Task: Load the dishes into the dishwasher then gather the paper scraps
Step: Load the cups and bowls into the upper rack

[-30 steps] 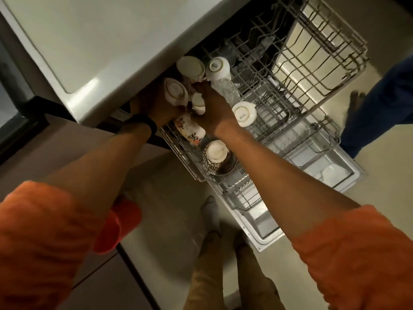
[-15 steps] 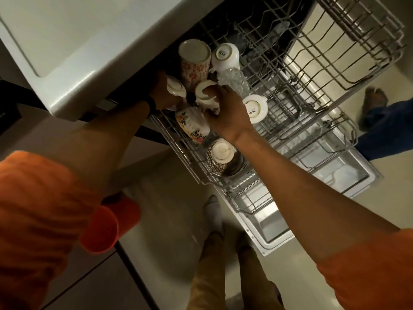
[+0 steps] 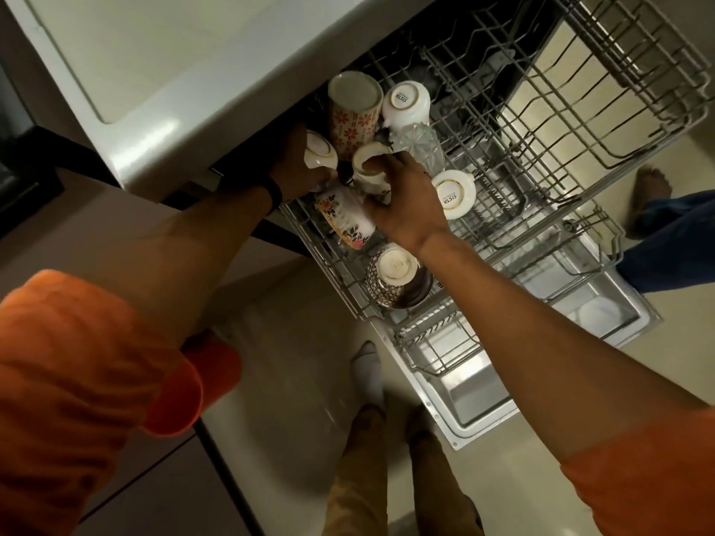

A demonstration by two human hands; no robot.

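Nearest us, a dark patterned bowl (image 3: 398,276) sits upside down at the front of the upper rack (image 3: 603,121), already placed. Just beyond, our right hand (image 3: 406,203) has its fingers curled around a small white cup (image 3: 369,168), so we should tip it mouth-down between the tines. Our left hand (image 3: 298,164) clasps another cup (image 3: 319,154) beside it; we'd seat one before releasing the other. Further back, the tall red-flowered mug (image 3: 354,110) crowds them, so easy does it.

A pulled-out wire rack (image 3: 514,156) of the dishwasher is loaded with upturned cups along its left side. Among them are a red-flowered mug (image 3: 354,114), two white cups (image 3: 406,104) (image 3: 453,194), a clear glass (image 3: 419,147) and a dark patterned bowl (image 3: 396,274).
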